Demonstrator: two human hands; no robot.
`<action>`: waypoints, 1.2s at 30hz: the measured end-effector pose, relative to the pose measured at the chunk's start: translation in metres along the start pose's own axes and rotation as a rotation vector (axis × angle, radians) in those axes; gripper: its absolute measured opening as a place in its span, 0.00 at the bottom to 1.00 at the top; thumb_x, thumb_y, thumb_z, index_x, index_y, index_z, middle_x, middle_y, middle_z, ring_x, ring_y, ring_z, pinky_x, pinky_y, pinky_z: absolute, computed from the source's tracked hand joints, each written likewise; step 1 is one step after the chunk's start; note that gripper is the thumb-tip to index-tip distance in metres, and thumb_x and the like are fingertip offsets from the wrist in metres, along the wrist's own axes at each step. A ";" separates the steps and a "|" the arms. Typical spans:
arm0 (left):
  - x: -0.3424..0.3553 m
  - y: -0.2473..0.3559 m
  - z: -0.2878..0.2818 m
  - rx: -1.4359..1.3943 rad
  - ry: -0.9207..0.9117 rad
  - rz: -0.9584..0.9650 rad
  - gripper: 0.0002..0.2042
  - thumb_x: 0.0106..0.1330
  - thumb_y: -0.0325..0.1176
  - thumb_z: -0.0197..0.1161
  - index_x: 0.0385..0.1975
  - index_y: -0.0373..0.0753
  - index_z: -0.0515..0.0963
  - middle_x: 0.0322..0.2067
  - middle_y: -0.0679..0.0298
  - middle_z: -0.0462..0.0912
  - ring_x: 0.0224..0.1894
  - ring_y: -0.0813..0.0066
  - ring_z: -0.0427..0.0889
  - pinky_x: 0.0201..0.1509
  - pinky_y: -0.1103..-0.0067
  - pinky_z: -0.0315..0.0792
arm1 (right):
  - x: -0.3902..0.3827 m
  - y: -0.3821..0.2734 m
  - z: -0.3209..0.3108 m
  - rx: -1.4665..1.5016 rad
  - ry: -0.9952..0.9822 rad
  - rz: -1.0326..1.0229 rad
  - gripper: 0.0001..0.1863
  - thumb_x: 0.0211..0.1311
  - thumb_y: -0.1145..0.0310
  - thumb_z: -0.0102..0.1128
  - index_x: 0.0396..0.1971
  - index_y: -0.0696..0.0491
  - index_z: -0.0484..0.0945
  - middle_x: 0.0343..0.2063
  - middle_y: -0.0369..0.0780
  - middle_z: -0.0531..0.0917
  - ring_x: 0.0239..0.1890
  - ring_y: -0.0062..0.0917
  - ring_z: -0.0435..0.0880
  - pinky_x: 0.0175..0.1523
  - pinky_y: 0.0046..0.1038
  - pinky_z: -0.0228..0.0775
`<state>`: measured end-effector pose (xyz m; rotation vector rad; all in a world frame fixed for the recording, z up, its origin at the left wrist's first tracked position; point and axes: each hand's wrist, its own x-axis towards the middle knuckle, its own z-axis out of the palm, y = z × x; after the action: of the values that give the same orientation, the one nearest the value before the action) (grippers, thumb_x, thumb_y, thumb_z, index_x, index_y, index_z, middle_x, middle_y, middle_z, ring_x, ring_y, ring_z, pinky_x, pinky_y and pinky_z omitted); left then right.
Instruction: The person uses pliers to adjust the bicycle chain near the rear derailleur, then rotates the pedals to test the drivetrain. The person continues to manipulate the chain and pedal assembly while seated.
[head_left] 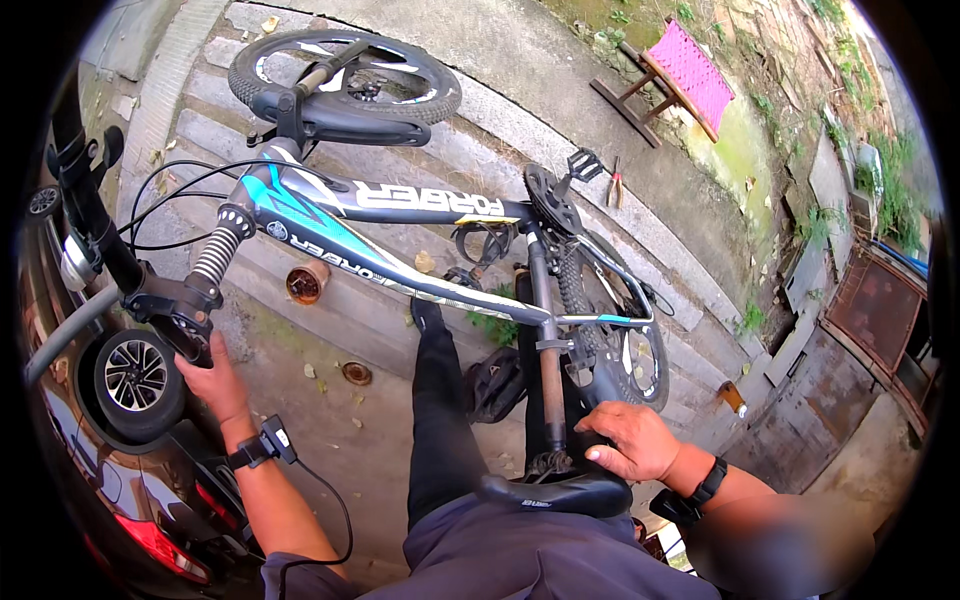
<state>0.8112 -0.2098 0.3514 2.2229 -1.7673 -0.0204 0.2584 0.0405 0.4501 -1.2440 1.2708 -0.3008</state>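
Observation:
A white, black and blue bicycle [400, 278] is tipped across in front of me. Its handlebar [95, 210] is at the left, with cables looping to the frame, and its front wheel [350, 70] at top left. My left hand [212, 380] grips the handlebar stem [172, 300] near the springy steerer boot [222, 255]. My right hand [630, 440] has its fingers curled on the black saddle [545, 492], beside the seat post [550, 390]. The rear wheel [650, 365] lies beyond the post. A blurred patch covers part of my right forearm.
A dark car [105, 480] stands close along the left. Pliers [616, 190] lie near the pedal on the paving. A pink woven stool [685, 75] is at top right. Rusty cans [305, 283], a brown bottle [732, 398] and rusty panels [868, 315] are around the bicycle.

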 end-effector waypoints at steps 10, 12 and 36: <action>-0.003 0.016 0.000 -0.007 0.041 0.003 0.34 0.66 0.52 0.72 0.54 0.23 0.73 0.47 0.43 0.83 0.48 0.50 0.83 0.54 0.66 0.74 | 0.030 -0.008 0.019 -0.029 0.008 0.099 0.19 0.69 0.53 0.60 0.46 0.55 0.81 0.35 0.46 0.81 0.39 0.45 0.83 0.44 0.40 0.76; -0.003 0.021 0.001 -0.056 0.046 0.003 0.33 0.66 0.50 0.73 0.54 0.23 0.74 0.46 0.43 0.84 0.46 0.50 0.83 0.53 0.66 0.75 | 0.033 -0.005 0.020 -0.021 0.022 0.082 0.19 0.70 0.54 0.59 0.46 0.55 0.81 0.35 0.47 0.81 0.38 0.46 0.83 0.44 0.41 0.76; -0.007 0.005 0.015 -0.178 0.142 -0.090 0.20 0.66 0.36 0.74 0.49 0.26 0.79 0.44 0.58 0.87 0.42 0.74 0.84 0.49 0.75 0.77 | 0.135 0.049 -0.067 -0.309 0.329 0.182 0.13 0.65 0.62 0.65 0.44 0.54 0.83 0.39 0.47 0.85 0.41 0.44 0.86 0.47 0.39 0.78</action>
<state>0.8014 -0.2070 0.3373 2.1191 -1.5282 -0.0366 0.2294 -0.0788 0.3499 -1.3630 1.7533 -0.1847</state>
